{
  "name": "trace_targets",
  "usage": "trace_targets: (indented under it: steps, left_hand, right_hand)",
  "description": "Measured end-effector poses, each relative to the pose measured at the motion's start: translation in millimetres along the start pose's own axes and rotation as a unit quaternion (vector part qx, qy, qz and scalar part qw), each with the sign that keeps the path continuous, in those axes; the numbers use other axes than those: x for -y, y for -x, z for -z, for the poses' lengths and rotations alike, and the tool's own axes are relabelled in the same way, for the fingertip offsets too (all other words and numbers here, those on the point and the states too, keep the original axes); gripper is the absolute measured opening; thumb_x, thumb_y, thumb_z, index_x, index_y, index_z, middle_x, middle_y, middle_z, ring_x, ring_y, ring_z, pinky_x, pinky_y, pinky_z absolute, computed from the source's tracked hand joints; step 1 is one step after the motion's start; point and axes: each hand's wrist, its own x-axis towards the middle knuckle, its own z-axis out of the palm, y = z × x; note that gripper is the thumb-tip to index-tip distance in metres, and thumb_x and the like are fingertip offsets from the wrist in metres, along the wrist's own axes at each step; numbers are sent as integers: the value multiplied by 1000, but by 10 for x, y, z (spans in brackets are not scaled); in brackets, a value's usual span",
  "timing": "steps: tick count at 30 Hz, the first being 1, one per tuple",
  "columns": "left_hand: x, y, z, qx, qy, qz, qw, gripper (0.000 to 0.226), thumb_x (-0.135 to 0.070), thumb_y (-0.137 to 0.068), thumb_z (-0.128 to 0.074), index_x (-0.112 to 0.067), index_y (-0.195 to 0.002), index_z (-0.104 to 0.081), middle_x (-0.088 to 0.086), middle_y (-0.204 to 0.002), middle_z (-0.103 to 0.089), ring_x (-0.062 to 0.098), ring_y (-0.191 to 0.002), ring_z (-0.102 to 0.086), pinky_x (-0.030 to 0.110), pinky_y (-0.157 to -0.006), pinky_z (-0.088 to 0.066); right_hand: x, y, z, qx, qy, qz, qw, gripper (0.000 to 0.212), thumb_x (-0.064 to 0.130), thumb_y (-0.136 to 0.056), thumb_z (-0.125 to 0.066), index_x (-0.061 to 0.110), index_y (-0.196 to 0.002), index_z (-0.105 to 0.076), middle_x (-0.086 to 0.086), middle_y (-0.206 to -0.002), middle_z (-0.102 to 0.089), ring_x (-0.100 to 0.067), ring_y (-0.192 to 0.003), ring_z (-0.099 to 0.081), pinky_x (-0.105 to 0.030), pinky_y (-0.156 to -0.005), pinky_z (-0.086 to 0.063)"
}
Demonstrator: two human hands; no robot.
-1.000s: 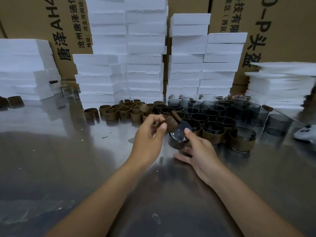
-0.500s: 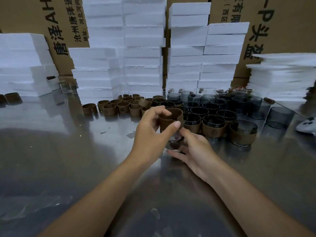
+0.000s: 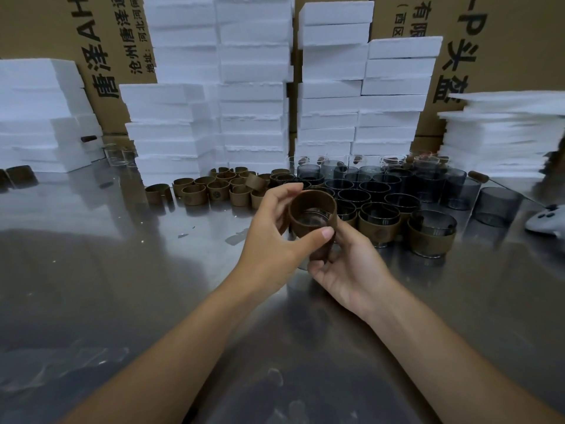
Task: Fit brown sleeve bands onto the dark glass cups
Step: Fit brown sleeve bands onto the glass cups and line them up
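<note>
My left hand (image 3: pixel 272 237) grips a brown sleeve band (image 3: pixel 308 206) between thumb and fingers, held above the steel table. A dark glass cup (image 3: pixel 315 220) sits inside the band, seen through its open top. My right hand (image 3: pixel 348 264) holds the cup from below and the right, fingers curled under it. Several loose brown bands (image 3: pixel 211 189) lie behind to the left. Several dark cups (image 3: pixel 379 185) stand behind to the right, and the front ones (image 3: pixel 431 237) wear bands.
Stacks of white foam blocks (image 3: pixel 253 96) and cardboard boxes (image 3: pixel 501 41) line the back. More foam sheets (image 3: pixel 501 136) are piled at the right. A white controller (image 3: pixel 547 221) lies at the right edge. The steel table (image 3: pixel 122 286) reaches toward me.
The band was folded beside the tilted cup a second ago; now it is opened round and sits over the cup, which my right hand holds lower down.
</note>
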Motion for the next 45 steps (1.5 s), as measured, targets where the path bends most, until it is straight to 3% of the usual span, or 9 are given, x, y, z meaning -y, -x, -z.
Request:
trace_targets:
  steps: [8, 14, 21, 24, 27, 32, 36, 39, 45]
  left_hand:
    - [-41, 23, 4, 5, -25, -12, 1000, 59, 1, -70, -79, -30, -114, -55, -6, -114, -65, 1, -109, -60, 17, -93, -45]
    - [-43, 21, 14, 5, -17, -4, 1000, 57, 1, -72, -77, -22, -119, -54, -8, -109, -65, 1, -102, -63, 14, -86, -47]
    - [-53, 30, 10, 25, -9, -4, 1000, 51, -12, -74, -75, -25, -118, -53, -8, -110, -66, 5, -104, -63, 18, -89, -48]
    - [-73, 31, 5, 12, 31, 16, 999, 41, -30, -76, -65, -26, -116, -56, -8, -105, -67, 4, -98, -64, 18, -87, -49]
    - [-61, 8, 18, 6, 53, 40, 998, 32, -19, -87, -63, -20, -119, -58, -3, -109, -69, 4, -103, -64, 16, -85, -48]
    - [-22, -10, 7, -2, 71, 161, 984, 61, -47, -70, -68, -19, -123, -57, 1, -121, -65, 18, -118, -58, 38, -101, -45]
    - [-3, -2, 23, 57, 90, 229, 968, 45, -54, -72, -65, -22, -103, -68, 5, -106, -70, 27, -107, -65, 48, -91, -52]
    - [-11, 0, 31, 70, 108, 211, 969, 26, -45, -76, -62, -27, -90, -75, 5, -96, -73, 19, -86, -69, 31, -72, -57]
    - [33, 1, 33, 59, 97, 171, 979, 24, -42, -80, -58, -28, -91, -75, 5, -94, -72, 19, -86, -68, 30, -72, -56]
  right_hand:
    - [17, 42, -40, 17, 20, -1, 1000, 57, 66, -66, -59, 13, -79, -76, -6, -87, -62, -11, -69, -49, -19, -50, -37]
    - [3, 65, -69, 35, 36, 8, 999, 95, 59, -50, -71, 5, -128, -59, -7, -106, -54, -9, -75, -44, -17, -51, -35]
    - [4, 70, -57, 43, 39, 22, 998, 79, 43, -55, -74, 9, -125, -61, -7, -101, -55, -9, -73, -45, -17, -51, -35]
    - [8, 72, -56, 50, 35, 28, 998, 51, 40, -56, -71, 15, -100, -66, 4, -71, -62, -3, -55, -52, -14, -46, -35]
    - [0, 74, -63, 51, 24, 47, 997, 42, 37, -54, -73, 18, -90, -66, 6, -64, -64, -2, -50, -57, -14, -43, -37]
    - [12, 78, -69, 65, 23, 80, 994, 19, 37, -54, -74, 21, -65, -77, 4, -68, -70, -4, -55, -63, -14, -44, -41]
    - [22, 87, -53, 70, 23, 85, 994, 16, 34, -56, -72, 19, -61, -76, 3, -66, -70, -5, -53, -62, -14, -44, -42]
    - [31, 84, -46, 77, 29, 90, 993, 15, 31, -63, -69, 19, -61, -77, 2, -68, -71, -6, -57, -65, -14, -45, -43]
    - [51, 91, -37, 67, 51, 95, 992, 17, 32, -63, -66, 20, -60, -76, 3, -68, -71, -6, -58, -65, -14, -47, -45]
